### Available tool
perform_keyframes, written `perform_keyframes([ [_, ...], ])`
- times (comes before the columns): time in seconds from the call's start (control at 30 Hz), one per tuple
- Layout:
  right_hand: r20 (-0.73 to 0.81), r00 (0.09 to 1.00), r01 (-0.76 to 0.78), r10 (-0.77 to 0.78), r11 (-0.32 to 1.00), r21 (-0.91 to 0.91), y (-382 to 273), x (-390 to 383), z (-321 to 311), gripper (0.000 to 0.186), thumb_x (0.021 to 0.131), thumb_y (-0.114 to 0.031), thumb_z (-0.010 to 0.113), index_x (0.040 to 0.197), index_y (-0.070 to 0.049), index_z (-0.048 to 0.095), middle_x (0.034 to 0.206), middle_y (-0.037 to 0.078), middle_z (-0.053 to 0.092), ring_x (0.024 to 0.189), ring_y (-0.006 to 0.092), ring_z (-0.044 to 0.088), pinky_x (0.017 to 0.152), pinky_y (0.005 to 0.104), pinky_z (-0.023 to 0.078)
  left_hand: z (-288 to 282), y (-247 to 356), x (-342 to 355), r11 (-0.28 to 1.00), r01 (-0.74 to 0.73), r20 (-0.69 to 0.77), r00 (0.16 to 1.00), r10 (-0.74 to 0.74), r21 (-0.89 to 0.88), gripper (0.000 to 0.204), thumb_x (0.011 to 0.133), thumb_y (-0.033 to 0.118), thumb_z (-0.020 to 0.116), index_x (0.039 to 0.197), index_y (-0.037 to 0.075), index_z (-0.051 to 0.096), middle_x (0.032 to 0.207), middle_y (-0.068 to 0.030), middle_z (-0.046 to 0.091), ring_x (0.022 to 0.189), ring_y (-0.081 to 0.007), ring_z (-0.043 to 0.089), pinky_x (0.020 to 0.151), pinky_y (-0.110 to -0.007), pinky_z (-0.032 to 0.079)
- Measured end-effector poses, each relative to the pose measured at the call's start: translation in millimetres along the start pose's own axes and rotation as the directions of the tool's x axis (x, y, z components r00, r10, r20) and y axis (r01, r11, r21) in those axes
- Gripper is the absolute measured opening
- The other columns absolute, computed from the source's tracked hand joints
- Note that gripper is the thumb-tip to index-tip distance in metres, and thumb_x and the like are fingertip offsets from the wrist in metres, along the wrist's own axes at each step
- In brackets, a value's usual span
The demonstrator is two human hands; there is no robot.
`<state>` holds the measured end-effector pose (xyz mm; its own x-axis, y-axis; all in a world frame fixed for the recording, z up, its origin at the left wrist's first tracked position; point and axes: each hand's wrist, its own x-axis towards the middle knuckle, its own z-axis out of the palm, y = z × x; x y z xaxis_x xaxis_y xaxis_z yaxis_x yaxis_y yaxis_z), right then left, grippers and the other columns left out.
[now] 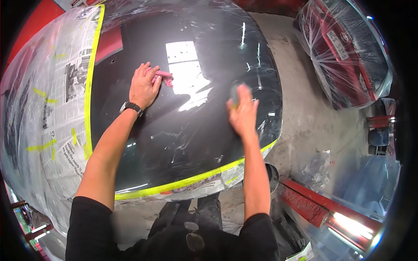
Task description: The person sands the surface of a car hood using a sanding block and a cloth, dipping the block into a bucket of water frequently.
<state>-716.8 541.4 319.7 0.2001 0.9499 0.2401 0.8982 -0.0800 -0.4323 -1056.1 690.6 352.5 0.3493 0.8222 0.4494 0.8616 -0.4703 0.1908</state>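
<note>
A broad, glossy black car panel point(174, 130) lies before me, streaked with pale wet-looking smears. My left hand point(144, 87) rests on its left half, a crumpled pink cloth point(165, 78) caught between thumb and fingers. The cloth pokes out toward the right. On the panel's right half, my right hand point(244, 114) presses a small grey pad point(234, 93) against the surface. Motion blurs the pad and fingertips, and the palm hides part of the pad. Yellow masking tape point(90, 87) borders the panel on its left and near sides.
Newspaper point(74, 82) and clear plastic sheeting point(26, 104) cover the car at left. A plastic-wrapped red car part point(339, 48) stands at far right. Right of my right forearm are a round dark container point(272, 177) and a red beam point(305, 200) above the concrete floor point(296, 100).
</note>
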Motion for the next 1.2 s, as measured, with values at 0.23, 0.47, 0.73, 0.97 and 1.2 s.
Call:
perform_keyframes([
  [0.23, 0.24, 0.932, 0.269, -0.272, 0.962, 0.049, -201, -110, 40, 0.07, 0.103, -0.043, 0.052, 0.158, -0.002, 0.041, 0.167, 0.015, 0.036, 0.155, 0.0315, 0.034, 0.121, 0.0653, 0.025, -9, -28, -14, 0.998, 0.029, 0.021, 0.999, -0.03, 0.051, 0.041, 0.097, 0.027, 0.066, 0.135, 0.011, 0.068, 0.145, -0.0228, 0.057, 0.138, -0.0423, 0.05, 0.119, -0.05, 0.038],
  [0.47, 0.072, 0.993, -0.087, 0.092, 0.994, -0.07, -55, 18, 10, 0.066, 0.107, -0.043, 0.048, 0.16, -0.005, 0.038, 0.17, 0.011, 0.033, 0.158, 0.0267, 0.03, 0.122, 0.0693, 0.018, 0, 3, 3, 1.0, 0.007, -0.016, 1.0, -0.007, -0.018, 0.04, 0.098, 0.028, 0.066, 0.135, 0.012, 0.068, 0.145, -0.0228, 0.058, 0.138, -0.0427, 0.051, 0.118, -0.051, 0.038],
  [0.73, 0.252, 0.907, 0.322, -0.338, 0.941, 0.104, -215, -124, 44, 0.074, 0.099, -0.045, 0.058, 0.157, -0.004, 0.04, 0.166, 0.016, 0.037, 0.153, 0.0319, 0.035, 0.119, 0.0658, 0.029, -3, -31, -17, 0.998, 0.027, -0.018, 0.999, -0.026, 0.048, 0.039, 0.098, 0.028, 0.066, 0.133, 0.012, 0.068, 0.144, -0.0224, 0.058, 0.137, -0.0429, 0.052, 0.118, -0.051, 0.038],
  [0.97, -0.021, 0.925, -0.38, 0.38, 0.918, -0.112, -28, -23, 10, 0.063, 0.11, -0.041, 0.038, 0.162, -0.005, 0.035, 0.172, 0.015, 0.025, 0.16, 0.0307, 0.022, 0.122, 0.0693, 0.02, 6, 4, 2, 1.0, -0.003, -0.024, 1.0, 0.002, -0.031, 0.038, 0.099, 0.03, 0.064, 0.132, 0.013, 0.069, 0.145, -0.0221, 0.058, 0.138, -0.0426, 0.051, 0.118, -0.052, 0.038],
  [1.2, 0.261, 0.909, 0.304, -0.325, 0.945, 0.116, -193, -184, 38, 0.089, 0.088, -0.045, 0.074, 0.161, -0.01, 0.038, 0.169, 0.012, 0.034, 0.157, 0.0257, 0.03, 0.119, 0.0696, 0.026, 1, -27, -12, 0.998, 0.005, -0.01, 1.0, -0.004, 0.055, 0.039, 0.1, 0.034, 0.064, 0.133, 0.014, 0.069, 0.146, -0.0207, 0.057, 0.138, -0.0417, 0.051, 0.118, -0.052, 0.039],
])
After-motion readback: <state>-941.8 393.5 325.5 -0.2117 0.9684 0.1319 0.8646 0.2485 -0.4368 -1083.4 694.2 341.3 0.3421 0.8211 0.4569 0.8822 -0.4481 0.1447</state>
